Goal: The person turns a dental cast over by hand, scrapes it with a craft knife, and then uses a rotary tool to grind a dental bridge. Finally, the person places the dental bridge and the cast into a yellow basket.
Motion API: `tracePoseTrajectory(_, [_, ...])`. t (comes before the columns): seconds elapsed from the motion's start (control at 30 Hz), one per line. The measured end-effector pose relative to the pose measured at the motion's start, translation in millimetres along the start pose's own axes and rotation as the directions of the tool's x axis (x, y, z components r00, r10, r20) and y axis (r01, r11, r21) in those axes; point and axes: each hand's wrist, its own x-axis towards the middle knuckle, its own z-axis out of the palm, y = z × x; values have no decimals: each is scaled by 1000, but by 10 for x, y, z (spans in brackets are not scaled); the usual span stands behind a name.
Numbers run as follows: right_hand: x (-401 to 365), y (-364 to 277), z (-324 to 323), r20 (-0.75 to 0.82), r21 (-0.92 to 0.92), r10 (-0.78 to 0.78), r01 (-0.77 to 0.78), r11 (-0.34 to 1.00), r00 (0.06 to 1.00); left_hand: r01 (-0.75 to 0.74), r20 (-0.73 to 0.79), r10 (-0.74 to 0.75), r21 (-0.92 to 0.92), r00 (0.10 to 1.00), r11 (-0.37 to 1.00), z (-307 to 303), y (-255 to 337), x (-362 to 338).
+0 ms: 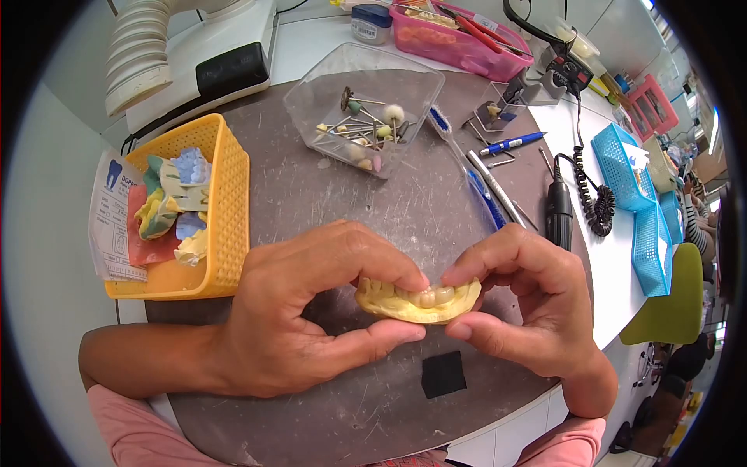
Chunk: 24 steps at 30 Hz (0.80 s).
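A pale yellow dental model point(412, 308) with a row of teeth is held level between both hands, above the grey-brown work mat. My left hand point(311, 303) pinches its left part, index finger on the teeth and thumb at the lower edge. On the other side my right hand point(529, 300) grips the right end, index fingertip on top and thumb below. The two index fingertips are close together over the whitish teeth. A small black square point(443, 374) lies on the mat just below the model.
Left stands a yellow basket point(233, 210) with dental models and a paper slip. Behind are a clear tray point(311, 101) of burs and a pink box point(467, 50). A toothbrush point(459, 152), blue pen point(512, 144), black handpiece point(559, 206) and blue baskets point(652, 249) are at right.
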Motion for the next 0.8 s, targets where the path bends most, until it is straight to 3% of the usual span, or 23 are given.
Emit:
tracePoseTrajectory(0.37, [7,0,10,34,11,-20,20,1000,999,-82,17,81,46,997,996,10,-12,18])
tracePoseTrajectory(0.43, [6,-25,47,-41,247,185,-169,954,982,-39,5,39,17,999,999,24,13,2])
tracePoseTrajectory(0.47, [9,-27,49,-42,247,182,-166,955,982,-41,5,40,20,999,999,30,23,-3])
tracePoseTrajectory(0.53, [17,-25,51,6,413,303,-279,867,953,12,-16,-12,-9,1000,1000,37,42,-14])
tracePoseTrajectory(0.67, [19,-5,75,-2,401,244,-223,888,970,74,2,-74,-82,997,994,40,106,-35])
tracePoseTrajectory(0.73, [3,10,95,-16,434,203,-176,884,979,261,-50,-295,-342,954,903,79,158,-44])
tracePoseTrajectory(0.8, [-1,11,105,-14,399,181,-161,903,983,308,-23,-341,-379,940,873,84,160,-37])
